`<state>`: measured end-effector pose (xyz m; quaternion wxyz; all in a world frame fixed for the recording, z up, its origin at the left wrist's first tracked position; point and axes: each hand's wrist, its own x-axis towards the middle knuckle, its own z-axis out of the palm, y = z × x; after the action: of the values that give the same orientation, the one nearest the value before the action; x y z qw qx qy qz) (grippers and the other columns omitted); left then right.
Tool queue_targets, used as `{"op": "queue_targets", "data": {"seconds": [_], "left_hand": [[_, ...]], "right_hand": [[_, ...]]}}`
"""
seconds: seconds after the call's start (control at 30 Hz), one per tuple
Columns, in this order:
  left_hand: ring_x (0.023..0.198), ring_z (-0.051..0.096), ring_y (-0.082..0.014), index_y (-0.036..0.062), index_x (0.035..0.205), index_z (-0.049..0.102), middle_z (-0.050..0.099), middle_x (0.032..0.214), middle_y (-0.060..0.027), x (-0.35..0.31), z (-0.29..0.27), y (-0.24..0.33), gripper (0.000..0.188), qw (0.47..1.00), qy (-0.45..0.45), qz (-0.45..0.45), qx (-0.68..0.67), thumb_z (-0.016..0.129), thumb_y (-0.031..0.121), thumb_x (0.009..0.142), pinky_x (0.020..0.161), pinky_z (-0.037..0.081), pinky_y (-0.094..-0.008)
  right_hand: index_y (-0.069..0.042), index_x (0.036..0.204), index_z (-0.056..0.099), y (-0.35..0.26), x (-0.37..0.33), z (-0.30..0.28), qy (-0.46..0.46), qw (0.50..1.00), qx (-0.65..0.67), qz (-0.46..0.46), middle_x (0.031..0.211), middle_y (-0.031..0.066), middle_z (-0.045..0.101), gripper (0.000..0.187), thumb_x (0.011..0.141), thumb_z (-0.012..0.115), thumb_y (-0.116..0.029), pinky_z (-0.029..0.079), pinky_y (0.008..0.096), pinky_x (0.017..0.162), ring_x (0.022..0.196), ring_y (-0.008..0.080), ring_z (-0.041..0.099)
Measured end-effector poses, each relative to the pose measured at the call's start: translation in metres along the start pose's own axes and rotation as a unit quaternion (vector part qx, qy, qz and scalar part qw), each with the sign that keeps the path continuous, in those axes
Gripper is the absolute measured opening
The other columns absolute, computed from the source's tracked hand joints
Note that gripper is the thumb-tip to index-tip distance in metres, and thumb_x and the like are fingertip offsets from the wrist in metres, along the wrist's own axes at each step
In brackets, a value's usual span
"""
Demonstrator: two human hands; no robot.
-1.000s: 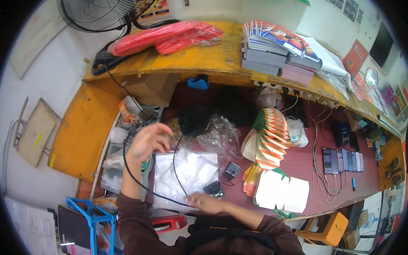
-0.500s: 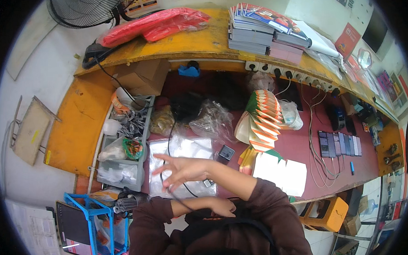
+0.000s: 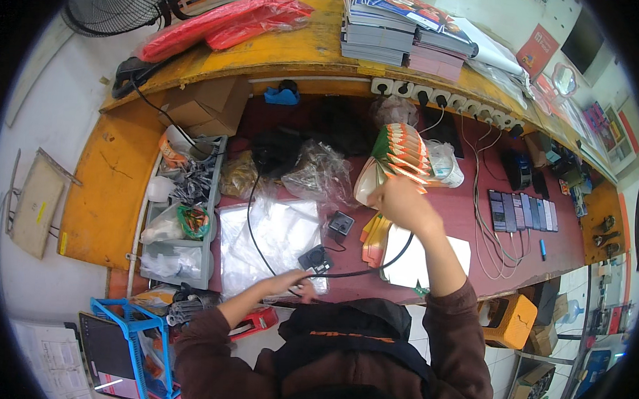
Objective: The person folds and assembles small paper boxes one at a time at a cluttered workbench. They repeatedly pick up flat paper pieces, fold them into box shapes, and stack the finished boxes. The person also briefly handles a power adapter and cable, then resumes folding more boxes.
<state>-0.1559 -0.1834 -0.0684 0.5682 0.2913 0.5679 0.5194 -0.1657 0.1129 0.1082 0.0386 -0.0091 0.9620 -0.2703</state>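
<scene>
A long black cable (image 3: 359, 274) crosses in front of me, from the bench's back, past my left hand and up to my right hand. My left hand (image 3: 292, 283), at the front edge, has its fingers curled around the cable. Raised over the white sheets, my right hand (image 3: 406, 204) is closed, and the cable runs up behind its wrist; motion blurs its fingers, and the gripped part is hidden. Beside my left hand lies a small black device (image 3: 315, 258), with a square black-and-grey device (image 3: 340, 223) farther back. Clear plastic bags (image 3: 265, 233) lie left of them.
Fanned orange-and-white folded cards (image 3: 403, 154) stand behind my right hand. A grey divided tray (image 3: 209, 248) of bagged parts is on the left. Several phones (image 3: 523, 211) lie in a row at right, near loose white cables (image 3: 477, 205). A socket strip (image 3: 446, 100) lines the back.
My arms have uncrossed. My right hand has swung right and away from me, closing from spread fingers and drawing the cable across. My left hand has shifted left; the view has turned slightly.
</scene>
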Motion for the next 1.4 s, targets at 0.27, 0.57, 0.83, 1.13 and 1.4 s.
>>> {"op": "queue_targets", "data": {"seconds": [0.27, 0.57, 0.83, 1.13, 1.4], "left_hand": [[0.051, 0.051, -0.0226, 0.0010, 0.062, 0.054, 0.050, 0.052, -0.0089, -0.031, -0.078, 0.035, 0.056, 0.833, 0.454, -0.010, 0.317, 0.044, 0.049, 0.090, 0.062, 0.048, -0.0362], [0.072, 0.057, -0.0226, 0.0103, 0.112, 0.061, 0.062, 0.083, -0.0058, 0.045, -0.055, 0.082, 0.033, 0.835, 0.314, 0.201, 0.404, 0.066, 0.021, 0.081, 0.070, 0.047, -0.0296], [0.067, 0.062, -0.0263, 0.0059, 0.093, 0.066, 0.065, 0.077, -0.0111, 0.053, -0.040, 0.097, 0.018, 0.938, 0.321, 0.101, 0.088, 0.056, 0.020, 0.088, 0.064, 0.047, -0.0321], [0.083, 0.062, -0.0292, 0.0064, 0.095, 0.057, 0.063, 0.090, -0.0133, 0.044, -0.004, 0.075, 0.025, 0.876, 0.185, 0.044, 0.443, 0.060, 0.029, 0.084, 0.072, 0.047, -0.0398], [0.110, 0.044, -0.0371, -0.0016, 0.133, 0.027, 0.046, 0.115, -0.0215, 0.044, -0.004, -0.044, 0.109, 0.802, 0.265, 0.013, 0.535, 0.082, 0.045, 0.052, 0.087, 0.043, -0.0436]], "right_hand": [[0.001, 0.076, 0.067, 0.002, -0.002, 0.058, 0.069, 0.973, -0.217, 0.033, 0.085, 0.0190, 0.062, 0.012, 0.073, 0.056, -0.004, 0.055, 0.0372, 0.063, 0.075, 0.0325, 0.066], [0.003, 0.079, 0.067, -0.020, 0.005, 0.048, 0.034, 0.986, -0.125, -0.101, 0.092, 0.0183, 0.062, 0.020, 0.078, 0.061, -0.015, 0.054, 0.0363, 0.061, 0.074, 0.0297, 0.065], [-0.002, 0.123, 0.050, -0.005, -0.004, 0.040, -0.107, 0.798, 0.592, -0.028, 0.093, 0.0083, 0.058, 0.040, 0.083, 0.055, -0.002, 0.053, 0.0274, 0.070, 0.079, 0.0154, 0.061], [-0.004, 0.106, 0.059, 0.026, -0.035, 0.098, -0.259, 0.844, 0.469, 0.020, 0.096, 0.0068, 0.062, 0.019, 0.091, 0.053, -0.015, 0.050, 0.0238, 0.068, 0.077, 0.0113, 0.062], [0.004, 0.139, 0.027, 0.030, -0.074, 0.112, -0.391, 0.603, 0.692, -0.063, 0.137, 0.0198, 0.042, 0.052, 0.090, 0.040, -0.006, 0.041, 0.0387, 0.098, 0.112, 0.0297, 0.055]]}}
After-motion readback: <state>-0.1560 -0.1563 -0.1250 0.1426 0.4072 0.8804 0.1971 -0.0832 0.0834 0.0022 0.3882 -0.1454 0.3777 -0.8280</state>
